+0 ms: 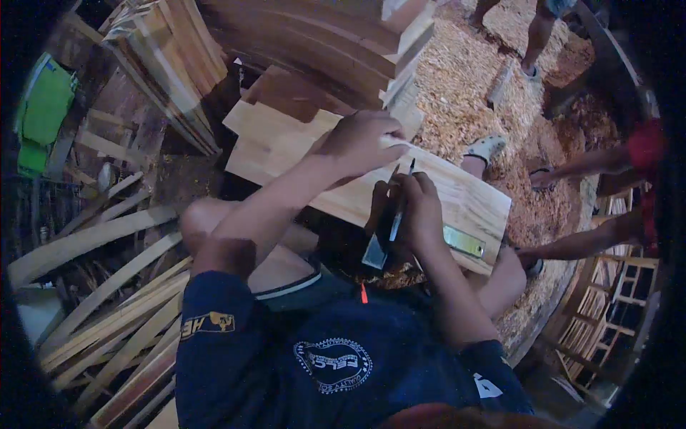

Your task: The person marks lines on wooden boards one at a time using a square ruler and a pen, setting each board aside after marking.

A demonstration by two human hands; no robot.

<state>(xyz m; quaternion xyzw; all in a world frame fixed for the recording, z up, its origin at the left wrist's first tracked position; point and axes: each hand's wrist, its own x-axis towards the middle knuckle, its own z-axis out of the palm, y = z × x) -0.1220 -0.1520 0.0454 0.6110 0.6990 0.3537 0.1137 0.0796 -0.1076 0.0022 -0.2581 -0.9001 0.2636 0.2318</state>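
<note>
A pale wooden board (457, 193) lies across my lap, over other pale boards (261, 146). My left hand (364, 143) is closed at the board's far edge, with its fingers curled there. My right hand (418, 214) is closed around a slim pencil (412, 166), its dark tip pointing up and away from me. Flat on the board, to the right of that hand, is a metal ruler-like blade (464, 241) with a hole at its end. A dark, flat-ended tool part (376, 252) hangs below the right hand; whether it joins the blade is hidden.
Stacked boards (321, 36) stand ahead, and more planks (161, 57) lean at upper left. Loose wooden strips (107, 286) lie at left near a green object (48, 104). Wood shavings (457, 93) cover the ground. Other people's legs (539, 36) and a red-clothed person's limbs (593, 168) are at right.
</note>
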